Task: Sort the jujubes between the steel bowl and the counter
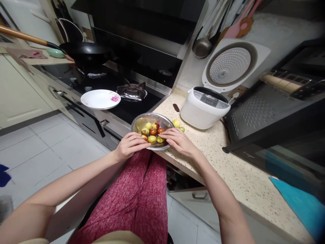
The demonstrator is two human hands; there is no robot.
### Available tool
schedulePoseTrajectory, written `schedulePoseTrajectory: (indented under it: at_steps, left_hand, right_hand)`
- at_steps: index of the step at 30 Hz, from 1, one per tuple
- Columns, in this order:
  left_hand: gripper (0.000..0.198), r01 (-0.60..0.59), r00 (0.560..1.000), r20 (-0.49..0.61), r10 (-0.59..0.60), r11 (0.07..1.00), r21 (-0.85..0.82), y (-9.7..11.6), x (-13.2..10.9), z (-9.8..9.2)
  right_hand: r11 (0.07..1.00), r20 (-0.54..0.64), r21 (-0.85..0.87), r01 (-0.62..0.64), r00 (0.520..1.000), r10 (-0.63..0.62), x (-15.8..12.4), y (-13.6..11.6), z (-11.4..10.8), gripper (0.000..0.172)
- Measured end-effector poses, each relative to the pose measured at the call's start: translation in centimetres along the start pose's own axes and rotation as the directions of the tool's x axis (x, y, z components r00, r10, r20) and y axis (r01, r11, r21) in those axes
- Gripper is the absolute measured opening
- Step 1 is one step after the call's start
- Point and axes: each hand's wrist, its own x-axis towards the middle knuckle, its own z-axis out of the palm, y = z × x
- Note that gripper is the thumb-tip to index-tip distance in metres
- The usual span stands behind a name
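A shallow steel bowl stands at the counter's front edge, close to my lap. Several small round fruits, green and red-brown like fresh jujubes, lie inside it. My left hand rests over the bowl's near left rim, its fingers stretched out towards the fruits. From the right, my right hand reaches over the rim with extended fingers, the tips at or touching the fruits on that side. Nothing is visibly gripped in either hand. Just beyond the bowl, two green fruits sit on the counter, partly hidden by the bowl and my right hand.
A white rice cooker with its lid up stands behind the bowl, near a small dark brown object. On the left, a flowered white plate lies on the stove edge before a wok. A black oven occupies the right.
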Motion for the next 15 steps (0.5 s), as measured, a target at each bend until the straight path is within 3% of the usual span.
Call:
schedulePoseTrajectory:
  at_steps: [8, 15]
  left_hand:
    - [0.035, -0.004, 1.0, -0.013, 0.003, 1.0, -0.016, -0.07, -0.06, 0.05]
    - [0.036, 0.002, 1.0, -0.001, -0.002, 1.0, -0.007, -0.13, -0.11, 0.05]
  right_hand:
    - [0.994, -0.014, -0.087, -0.066, 0.998, 0.065, -0.09, 0.8, 0.33, 0.045]
    - [0.998, 0.0, -0.013, -0.062, 0.998, 0.062, -0.19, 0.51, 0.11, 0.045]
